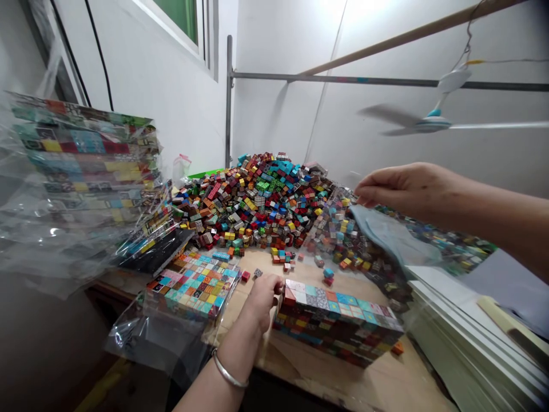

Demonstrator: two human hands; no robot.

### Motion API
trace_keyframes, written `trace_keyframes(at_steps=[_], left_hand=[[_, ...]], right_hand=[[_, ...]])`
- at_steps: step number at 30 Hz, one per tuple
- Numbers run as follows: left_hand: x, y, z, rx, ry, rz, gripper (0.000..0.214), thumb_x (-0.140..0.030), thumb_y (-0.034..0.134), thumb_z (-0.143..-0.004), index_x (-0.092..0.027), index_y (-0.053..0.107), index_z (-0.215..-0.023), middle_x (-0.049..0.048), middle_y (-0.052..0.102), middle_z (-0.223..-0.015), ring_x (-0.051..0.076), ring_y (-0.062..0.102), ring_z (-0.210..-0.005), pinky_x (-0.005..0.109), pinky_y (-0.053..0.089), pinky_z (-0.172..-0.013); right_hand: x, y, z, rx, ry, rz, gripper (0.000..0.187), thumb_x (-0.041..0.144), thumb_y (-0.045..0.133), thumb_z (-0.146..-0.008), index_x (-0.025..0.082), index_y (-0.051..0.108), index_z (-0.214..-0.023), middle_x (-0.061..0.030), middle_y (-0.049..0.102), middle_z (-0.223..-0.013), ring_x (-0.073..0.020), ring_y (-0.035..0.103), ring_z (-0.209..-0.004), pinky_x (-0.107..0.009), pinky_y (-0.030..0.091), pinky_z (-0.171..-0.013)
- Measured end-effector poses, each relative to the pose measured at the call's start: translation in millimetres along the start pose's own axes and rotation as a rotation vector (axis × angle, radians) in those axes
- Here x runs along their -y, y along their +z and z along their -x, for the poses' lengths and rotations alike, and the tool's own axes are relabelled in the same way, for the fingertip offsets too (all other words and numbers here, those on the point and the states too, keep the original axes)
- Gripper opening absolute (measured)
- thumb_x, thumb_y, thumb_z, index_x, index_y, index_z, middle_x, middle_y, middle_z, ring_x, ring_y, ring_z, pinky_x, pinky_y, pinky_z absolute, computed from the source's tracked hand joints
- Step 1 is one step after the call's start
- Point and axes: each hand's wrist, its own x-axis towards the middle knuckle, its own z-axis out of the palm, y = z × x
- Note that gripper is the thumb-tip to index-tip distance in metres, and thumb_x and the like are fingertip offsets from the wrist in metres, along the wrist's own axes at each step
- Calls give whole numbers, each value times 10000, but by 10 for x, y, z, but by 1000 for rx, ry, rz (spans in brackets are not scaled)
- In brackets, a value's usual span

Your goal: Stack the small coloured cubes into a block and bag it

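1. Multicoloured small cubes are lying in a large heap (266,197) at the back of the wooden counter (369,383), against the white wall.
2. Nearer the person, a rectangular block of assembled cubes (338,323) is sitting on the counter, several layers deep, uncovered on all visible faces.
3. The left hand (262,297) is pressing against the left end of that block; its grip is lying curled against the end face, though whether it is pinching anything cannot be told. A metal bangle (227,372) is circling the wrist.
4. The right hand (397,186) is hovering above the right edge of the heap, its grip clamped on the upper edge of a clear plastic bag (390,234), which is hanging down and open toward the block.
5. Judgement: the step in hand appears to be bagging the finished block. The next move is likely calling for the bag mouth to be spread wide and aligned with the block's end, with the left hand steadying the layers so none are shifting.
6. Containers: a second, similar block (193,283) is already lying inside clear plastic to the left. A stack of further wrapped blocks (81,166) is standing at far left.
7. Loose cubes (283,257) are scattered between heap and block.
8. Flat pale sheets (467,343) are stacked at the right; a ceiling fan (433,120) is turning overhead.
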Motion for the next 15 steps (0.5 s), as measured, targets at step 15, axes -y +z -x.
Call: trace_keyframes(at_steps=[15], left_hand=[[36,-13,52,51,30,32,123,-276,500,-523,-197,406,-508,-39,442,-530,98,393,-523,230,322,-512]], right_hand=[[-70,69,-40,-28,-65,35,235,315,527,-812,165,704,-853,24,632,-656,-77,468,-579,-254,379,-591]])
